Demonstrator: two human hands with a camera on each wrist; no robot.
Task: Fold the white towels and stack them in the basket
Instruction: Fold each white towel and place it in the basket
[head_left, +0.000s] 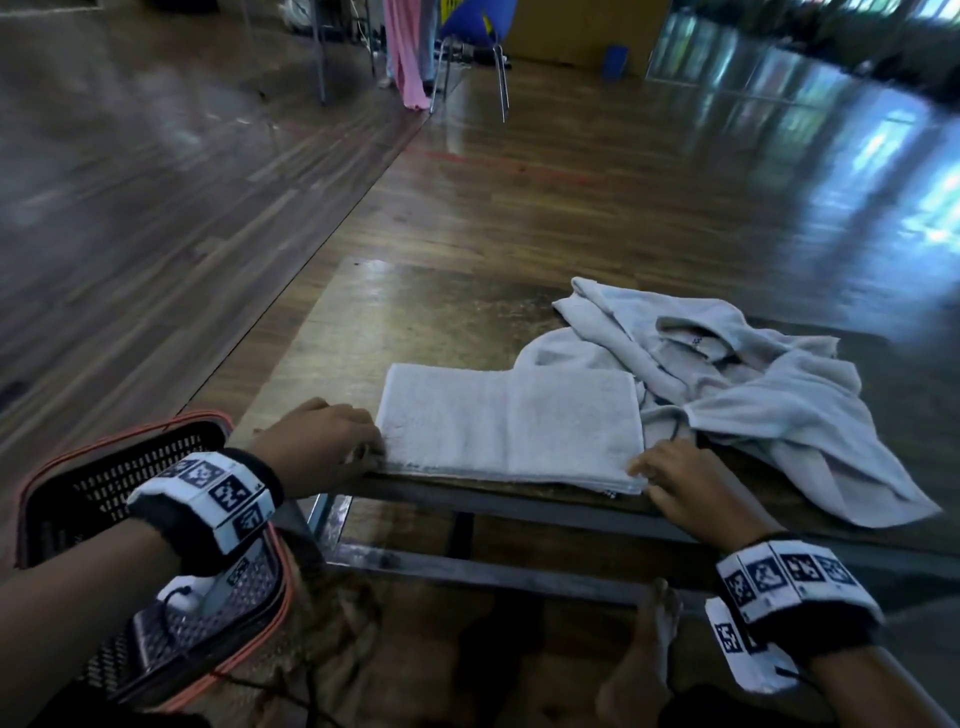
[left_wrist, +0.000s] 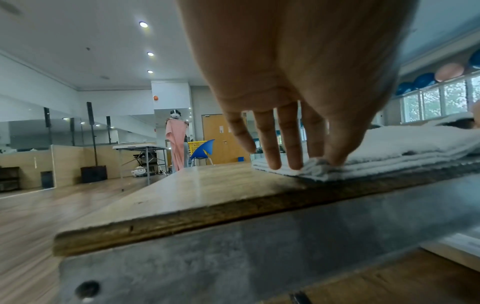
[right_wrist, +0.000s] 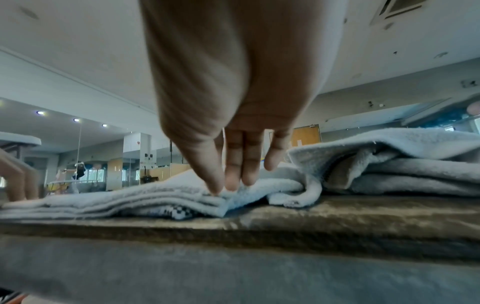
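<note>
- The folded white towel (head_left: 511, 423) lies flat on the low wooden table (head_left: 395, 312), along the table's near edge
- The left hand (head_left: 319, 434) is at the towel's left near corner; in the left wrist view its thumb and fingers (left_wrist: 291, 144) pinch a bunched bit of that corner
- The right hand (head_left: 685, 480) is at the towel's right near corner, thumb and fingertips (right_wrist: 233, 164) pressed together on the top layers
- A heap of unfolded white towels (head_left: 727, 374) sits just right of the folded towel and behind it, touching it
- The black mesh basket (head_left: 130, 467) with an orange rim stands on the floor left of the towel, below the table's corner; whether it holds any towels I cannot tell
</note>
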